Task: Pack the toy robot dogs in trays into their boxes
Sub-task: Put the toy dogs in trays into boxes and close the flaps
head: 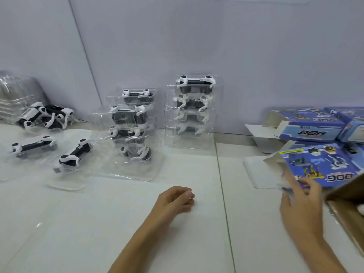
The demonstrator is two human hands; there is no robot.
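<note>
At the near right of the worktop (pixel 137 213), a right hand (pixel 301 205) reaches, fingers spread, for an open blue box (pixel 323 166).

Fetching a box looks like the step in hand; next, a trayed dog from the middle stacks (pixel 130 133). The left hand (pixel 175 200) rests loosely curled, holding nothing. A cardboard carton (pixel 346 194) crowds the right edge.

A small packing station — a plain white bench (pixel 177 243) against a bare pale wall (pixel 197 36), with stacked clear trays of toy robot dogs (pixel 190 111) at centre and identical blue printed boxes (pixel 313 125) at right — many alike.
</note>
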